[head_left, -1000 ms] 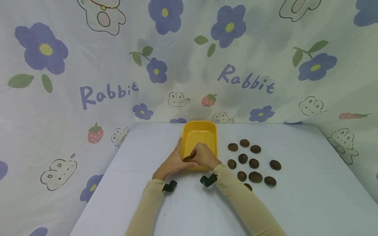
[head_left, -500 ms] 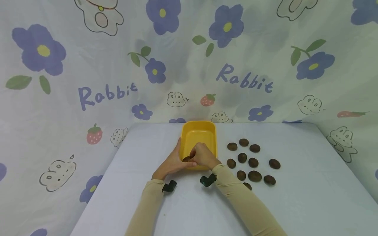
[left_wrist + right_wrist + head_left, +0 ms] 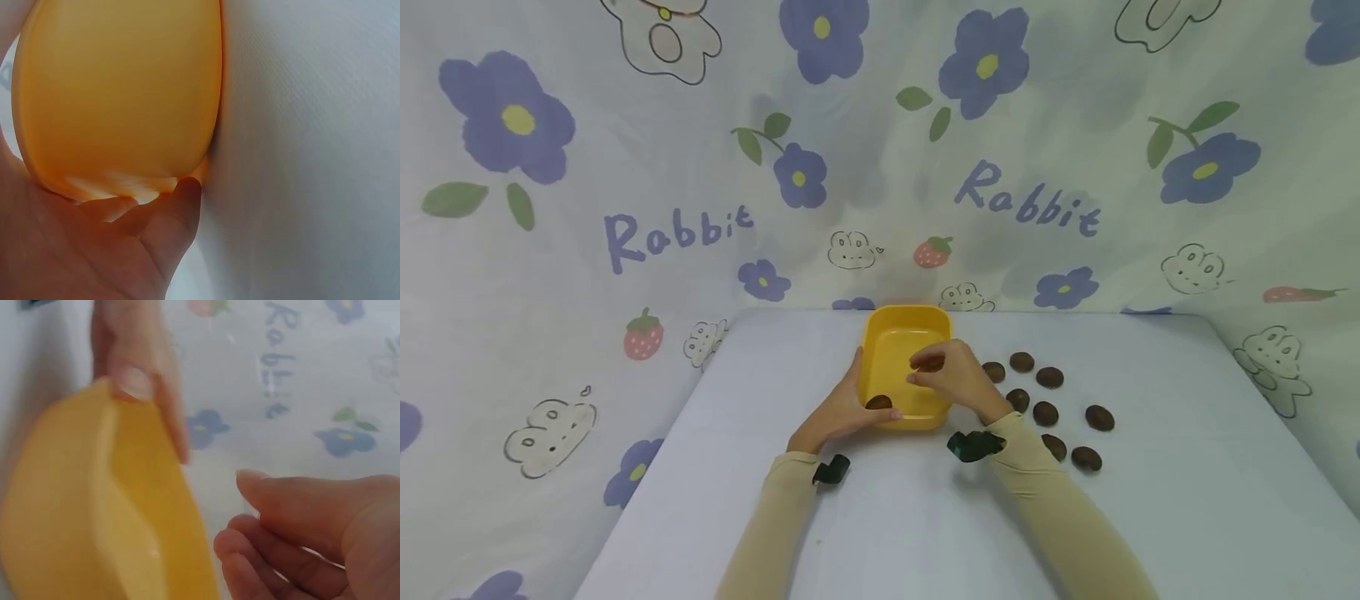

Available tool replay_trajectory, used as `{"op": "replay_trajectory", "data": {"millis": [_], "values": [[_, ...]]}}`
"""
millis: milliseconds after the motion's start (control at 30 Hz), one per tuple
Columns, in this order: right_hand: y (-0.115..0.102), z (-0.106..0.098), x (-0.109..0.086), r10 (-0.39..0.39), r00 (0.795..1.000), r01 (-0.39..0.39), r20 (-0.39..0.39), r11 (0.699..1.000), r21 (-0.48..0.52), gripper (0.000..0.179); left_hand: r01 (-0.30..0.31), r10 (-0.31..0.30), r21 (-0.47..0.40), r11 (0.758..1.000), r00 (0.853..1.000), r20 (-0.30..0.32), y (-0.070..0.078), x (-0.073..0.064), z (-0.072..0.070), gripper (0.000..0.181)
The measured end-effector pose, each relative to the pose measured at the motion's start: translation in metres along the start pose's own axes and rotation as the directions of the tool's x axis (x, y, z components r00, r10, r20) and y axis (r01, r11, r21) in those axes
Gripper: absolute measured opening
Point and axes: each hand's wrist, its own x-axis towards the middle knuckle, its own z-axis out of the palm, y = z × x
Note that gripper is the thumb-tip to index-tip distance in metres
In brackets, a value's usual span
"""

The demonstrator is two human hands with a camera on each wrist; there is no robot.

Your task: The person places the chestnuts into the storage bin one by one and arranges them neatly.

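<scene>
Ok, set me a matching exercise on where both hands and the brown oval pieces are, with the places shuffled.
1. Left hand
2. Right hand
3. Single brown piece
4. Group of brown pieces

A. Inside the yellow container
B. By the container's right rim
C. Spread on the table, right of the container
D. Holding the container's near left corner

Pairs: 1-D, 2-B, 3-A, 4-C
</scene>
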Motion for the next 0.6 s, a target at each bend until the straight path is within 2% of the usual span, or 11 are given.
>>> {"op": "replay_trajectory", "data": {"millis": [167, 300, 433, 600], "values": [[0.003, -0.046, -0.018, -0.008, 0.996, 0.015, -0.092, 0.997, 0.071, 0.03, -0.002, 0.002, -0.007, 1.0, 1.0, 0.008, 0.0, 0.0, -0.002, 0.143], [0.015, -0.078, -0.034, 0.017, 0.985, -0.003, -0.172, 0.997, 0.08, 0.028, 0.01, -0.01, -0.009, 1.0, 1.0, 0.018, 0.003, -0.001, -0.002, 0.142], [0.037, -0.102, -0.049, 0.012, 0.972, 0.007, -0.236, 0.997, 0.082, 0.031, 0.014, -0.014, -0.02, 1.0, 1.0, 0.025, 0.004, -0.001, -0.002, 0.14], [0.058, -0.122, -0.062, 0.007, 0.952, 0.015, -0.306, 0.997, 0.072, 0.033, 0.022, -0.022, -0.017, 1.0, 1.0, 0.016, 0.005, -0.002, -0.002, 0.141]]}}
